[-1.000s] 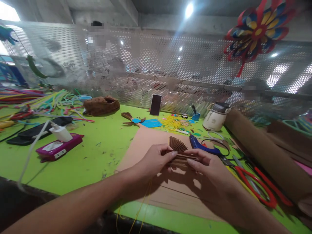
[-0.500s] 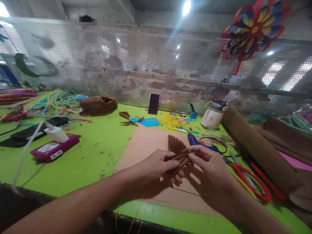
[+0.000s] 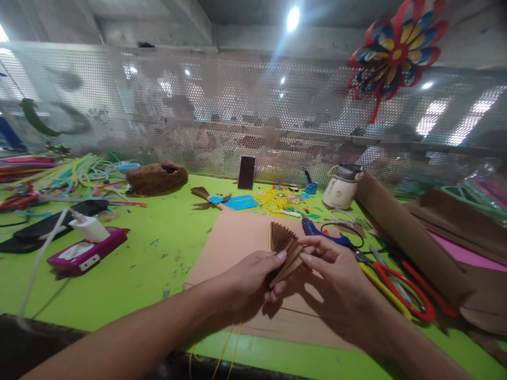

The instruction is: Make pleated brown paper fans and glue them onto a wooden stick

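Note:
A brown pleated paper fan (image 3: 283, 237) is held above a light brown cardboard sheet (image 3: 225, 245). My left hand (image 3: 257, 274) grips its narrow lower end, thumb on top and fingers curled beneath. At the fan's right edge, my right hand (image 3: 330, 264) pinches the outer fold between thumb and forefinger. Thin yellow strings (image 3: 224, 345) hang below my left forearm. Just beyond my right hand lies a blue glue gun (image 3: 322, 232).
Red-handled scissors (image 3: 404, 293) and a yellow-handled tool (image 3: 386, 290) lie on the right, beside a long brown roll (image 3: 415, 237). A white jar (image 3: 340, 187), phone (image 3: 246, 172), blue paper piece (image 3: 240, 202) and yellow shreds (image 3: 273, 199) are behind. A purple power strip (image 3: 89, 250) sits left.
The fan's right side has been opened out, showing a broader flat fold. My left thumb has moved slightly up on it. The view has shifted a little.

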Available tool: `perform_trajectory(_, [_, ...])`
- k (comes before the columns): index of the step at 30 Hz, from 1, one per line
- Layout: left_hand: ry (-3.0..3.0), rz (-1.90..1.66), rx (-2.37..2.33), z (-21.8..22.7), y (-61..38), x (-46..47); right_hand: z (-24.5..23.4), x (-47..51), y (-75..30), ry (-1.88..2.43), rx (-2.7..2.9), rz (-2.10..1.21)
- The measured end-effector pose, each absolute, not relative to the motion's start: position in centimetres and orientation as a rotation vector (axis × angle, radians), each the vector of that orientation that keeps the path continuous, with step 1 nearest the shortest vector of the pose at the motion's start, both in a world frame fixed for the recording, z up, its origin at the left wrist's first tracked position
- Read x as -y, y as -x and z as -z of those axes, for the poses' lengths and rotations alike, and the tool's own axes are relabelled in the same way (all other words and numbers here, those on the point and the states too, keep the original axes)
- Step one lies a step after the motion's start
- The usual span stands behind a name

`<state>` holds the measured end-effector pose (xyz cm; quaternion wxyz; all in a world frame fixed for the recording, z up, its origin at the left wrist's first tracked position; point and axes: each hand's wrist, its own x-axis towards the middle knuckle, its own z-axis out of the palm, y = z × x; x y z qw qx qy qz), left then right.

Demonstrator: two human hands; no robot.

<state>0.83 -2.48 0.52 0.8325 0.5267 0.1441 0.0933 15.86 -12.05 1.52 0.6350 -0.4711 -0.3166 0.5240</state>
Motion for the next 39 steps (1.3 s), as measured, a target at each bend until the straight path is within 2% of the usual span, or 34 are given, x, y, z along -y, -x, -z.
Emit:
perform_trajectory(9, [-1.136, -0.195, -0.314, -0.5, -0.8, 2.5, -2.1, 12.5, -15.9, 1.148, 0.851, -1.190])
perform_trajectory(16, [-1.245, -0.096, -0.328, -0.5, -0.4, 2.3, -3.2, 12.2, -17.6, 1.385, 1.691, -0.601])
perform_trajectory(22, [-1.118, -0.033, -0.315, -1.4, -0.1, 3.1, -2.8, 12.8, -16.8, 1.462, 1.529, -0.619])
perform_trajectory(33, [-1.164, -0.070, -0.386, -1.9, 0.0, 3.1, -2.6, 12.6, -18.1, 1.462, 1.604, -0.535])
perform_trajectory(39, [-1.270, -0.043, -0.408, -1.4, -0.2, 2.6, -2.2, 12.7, -17.3, 1.460, 1.481, -0.642])
